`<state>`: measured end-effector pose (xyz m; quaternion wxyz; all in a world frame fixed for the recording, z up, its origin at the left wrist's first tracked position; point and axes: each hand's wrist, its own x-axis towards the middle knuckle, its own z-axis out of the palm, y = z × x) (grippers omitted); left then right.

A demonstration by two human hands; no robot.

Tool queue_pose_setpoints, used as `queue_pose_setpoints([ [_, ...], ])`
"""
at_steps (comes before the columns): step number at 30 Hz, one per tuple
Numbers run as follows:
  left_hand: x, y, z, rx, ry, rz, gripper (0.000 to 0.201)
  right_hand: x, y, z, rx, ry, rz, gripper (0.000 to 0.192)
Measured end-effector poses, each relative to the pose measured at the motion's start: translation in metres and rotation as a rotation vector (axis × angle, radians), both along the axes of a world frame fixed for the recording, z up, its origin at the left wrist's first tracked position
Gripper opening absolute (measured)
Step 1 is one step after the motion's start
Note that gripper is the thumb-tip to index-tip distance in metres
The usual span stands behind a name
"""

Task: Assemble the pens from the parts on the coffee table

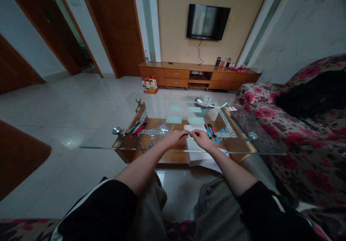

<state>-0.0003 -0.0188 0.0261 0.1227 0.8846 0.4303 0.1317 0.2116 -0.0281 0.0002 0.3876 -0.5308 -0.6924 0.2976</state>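
My left hand [175,138] and my right hand [200,139] meet over the near edge of a glass coffee table [108,146]. Both pinch a thin dark pen [187,134] between their fingertips, above a white sheet of paper [195,148]. A few pens [210,130] in blue, red and black lie just right of my right hand. More pens [136,128] lie at the table's left end. A crumpled clear plastic bag [159,131] sits left of my left hand.
A small basket [203,106] of wrappers stands at the table's far side. A floral sofa [297,133] runs along the right. Beyond are a wooden TV cabinet [198,76], a wall TV [207,21], a gift bag [150,84] and tiled floor [67,111].
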Motion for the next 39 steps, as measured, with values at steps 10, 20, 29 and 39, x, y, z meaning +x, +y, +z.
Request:
queue_pose_setpoints([
  [10, -0.004, 0.0, 0.003, 0.019, 0.039, 0.033, 0.032, 0.031, 0.012, -0.016, 0.094, -0.219, -0.151, 0.016],
  [20, -0.003, -0.002, 0.008, 0.02, 0.037, 0.032, 0.028, 0.03, 0.011, -0.026, 0.096, -0.403, -0.015, 0.022],
  [29, -0.002, -0.002, 0.008, 0.004, 0.035, 0.046, 0.029, 0.029, 0.011, -0.025, 0.093, -0.423, -0.008, 0.021],
  [39, -0.003, -0.003, 0.009, 0.008, 0.035, 0.039, 0.029, 0.028, 0.01, -0.024, 0.103, -0.423, -0.004, 0.02],
])
